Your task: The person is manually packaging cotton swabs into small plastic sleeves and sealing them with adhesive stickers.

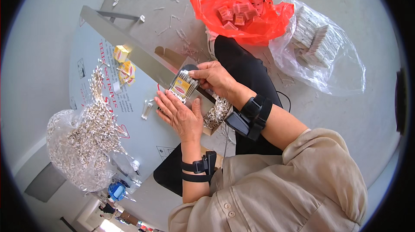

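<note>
A clear flat pack of cotton swabs with a yellow and red label stands tilted over the table's edge. My right hand pinches its upper right side between thumb and fingers. At the pack's lower end, my left hand lies with its fingers stretched out and thumb apart; whether the fingertips press on the pack I cannot tell. Beneath my hands, an open cardboard box holds many loose cotton swabs, partly hidden by my right wrist. A few loose swabs lie on the table left of my left hand.
Left, a large heap of swabs spills from a clear bag onto the table. Two yellow label stacks lie farther back. On the floor sit a red bag of small packs and a clear bag with white swab bundles.
</note>
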The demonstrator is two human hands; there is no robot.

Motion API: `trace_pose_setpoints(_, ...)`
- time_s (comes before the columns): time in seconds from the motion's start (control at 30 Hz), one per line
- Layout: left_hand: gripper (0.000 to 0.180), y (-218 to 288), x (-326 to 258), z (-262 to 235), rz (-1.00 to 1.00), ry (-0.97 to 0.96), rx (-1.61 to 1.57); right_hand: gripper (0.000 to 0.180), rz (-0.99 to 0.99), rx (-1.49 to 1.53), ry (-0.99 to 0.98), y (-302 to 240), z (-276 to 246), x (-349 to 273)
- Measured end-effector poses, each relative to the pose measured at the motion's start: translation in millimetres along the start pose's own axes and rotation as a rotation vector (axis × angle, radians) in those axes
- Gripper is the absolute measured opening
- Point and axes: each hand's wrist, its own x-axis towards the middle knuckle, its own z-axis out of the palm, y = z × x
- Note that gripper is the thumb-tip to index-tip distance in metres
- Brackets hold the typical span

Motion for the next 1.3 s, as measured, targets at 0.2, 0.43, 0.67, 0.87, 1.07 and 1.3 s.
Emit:
trace_pose_setpoints(0.2, 0.092, 1, 0, 1, 0.0, -0.001, 0.013, 0.008, -0.022, 0.021, -0.04, -2, 3, -4)
trace_pose_setpoints(0.43, 0.096, 5, -1, 1, -0.04, -0.023, 0.014, 0.002, -0.018, 0.025, -0.051, -3, 6, -5)
trace_pose_setpoints(0.67, 0.095, 8, -1, -3, -0.058, -0.035, 0.014, 0.004, -0.109, -0.042, -0.117, -8, 5, -14)
trace_pose_setpoints(0.87, 0.089, 24, 0, -9, 0.135, 0.0, -0.061, 0.007, -0.098, -0.046, -0.083, -6, 2, -14)
trace_pose_setpoints(1.07, 0.085, 26, 4, -5, 0.175, -0.003, -0.1, 0.021, -0.103, -0.077, -0.039, -8, 3, -14)
trace_pose_setpoints(1.3, 0.084, 26, 5, -1, 0.195, 0.018, -0.153, 0.029, -0.106, -0.119, -0.015, -12, 3, -18)
